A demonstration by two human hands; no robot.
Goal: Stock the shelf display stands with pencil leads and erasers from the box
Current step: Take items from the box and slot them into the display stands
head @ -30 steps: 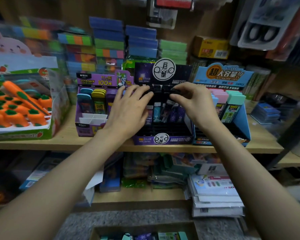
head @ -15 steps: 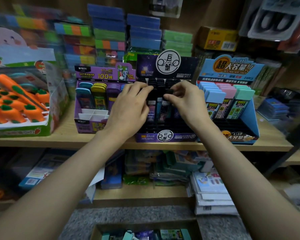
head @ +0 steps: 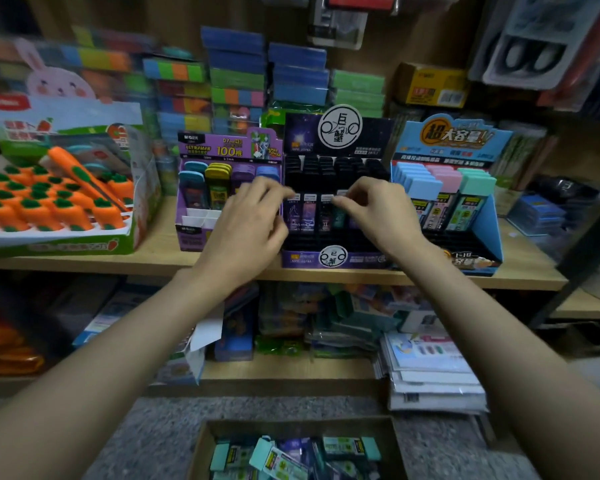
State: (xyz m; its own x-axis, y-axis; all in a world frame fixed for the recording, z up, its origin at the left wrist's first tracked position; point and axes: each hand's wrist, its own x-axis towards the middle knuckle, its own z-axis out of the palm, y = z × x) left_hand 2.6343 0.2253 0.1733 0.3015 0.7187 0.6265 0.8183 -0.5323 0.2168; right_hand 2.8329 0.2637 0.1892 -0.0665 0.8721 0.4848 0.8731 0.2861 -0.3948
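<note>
- Brown cardboard box (head: 291, 424), open, set on the grey speckled floor (head: 146, 431) nearest the viewer. Loose stock is kept inside: mint-green and purple slim plastic packs (head: 274, 457), lying jumbled. Leads and erasers cannot be told apart there.
- Left hand (head: 246, 230) and right hand (head: 378, 216), both raised at the front of the middle stand. The fingers are loosely curled, with the tips brought to the front-row caps. Whether a cap is pinched or only touched cannot be told, because of blur.
- Black-and-purple cardboard display stand (head: 333, 259), placed on the pale wooden shelf (head: 84, 263). Its front row is filled with slim dark pencil-lead tubes (head: 309, 214), upright and packed side by side. Black caps are seen in the rows behind.
- Handling, as judged: the tubes are taken to be light, rigid, smooth-walled plastic with brittle contents. A tube is best pinched at the cap or upper sides and lowered straight into its slot, since neighbours could be tipped by a sideways knock.
- Purple cardboard stand (head: 229, 147), just beside on the left; white dividers are shown at its front.
- Blue cardboard stand (head: 454, 140), just beside on the right, stocked with pastel-capped packs.
</note>
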